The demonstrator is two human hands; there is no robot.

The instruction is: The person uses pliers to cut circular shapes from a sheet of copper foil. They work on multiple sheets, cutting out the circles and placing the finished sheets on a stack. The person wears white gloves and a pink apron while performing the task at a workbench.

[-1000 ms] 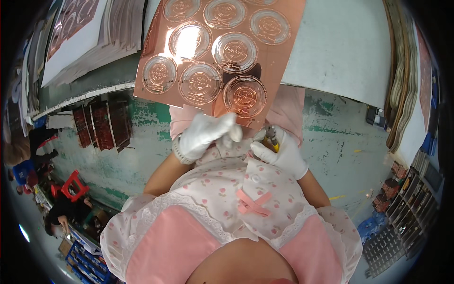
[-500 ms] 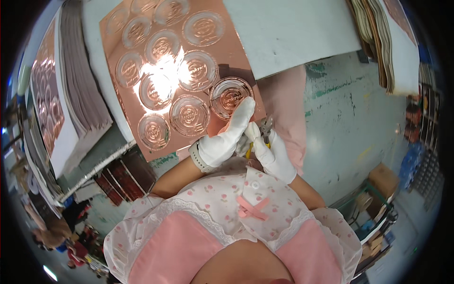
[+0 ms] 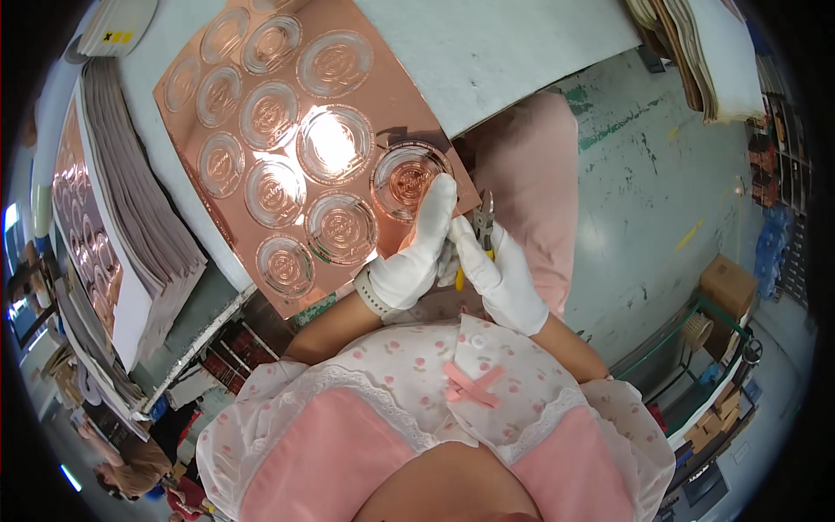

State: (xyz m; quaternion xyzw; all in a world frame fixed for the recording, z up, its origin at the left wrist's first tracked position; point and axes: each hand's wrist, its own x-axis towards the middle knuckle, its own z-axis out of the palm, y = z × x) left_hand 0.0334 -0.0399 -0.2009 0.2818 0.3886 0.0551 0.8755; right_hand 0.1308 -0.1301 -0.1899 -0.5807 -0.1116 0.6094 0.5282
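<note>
A shiny copper-coloured sheet (image 3: pixel 402 103), embossed with rows of round medallions, lies slanted over the table and juts past its front edge. My left hand (image 3: pixel 416 252), in a white glove, grips the sheet's near right edge, its thumb flat on top beside the corner medallion (image 3: pixel 409 178); its other fingers are mostly hidden below. My right hand (image 3: pixel 511 283), gloved in white too, is closed around pliers (image 3: pixel 485 228) with yellow handles. Their metal jaws point away from me, close to the sheet's right corner. Whether the jaws touch the sheet, I cannot tell.
The pale table (image 3: pixel 478 61) extends behind the sheet. At left stands a thick stack of grey sheets (image 3: pixel 130 165), with another embossed copper sheet (image 3: pixel 83 244) beside it. More layered sheets (image 3: pixel 683 65) overhang at far right. A green cart (image 3: pixel 691 374) with cardboard boxes stands at lower right.
The copper sheet has shifted slightly left and tilted, and the glare on it has shrunk. The pliers in my right hand now point more upright. Both hands keep their holds.
</note>
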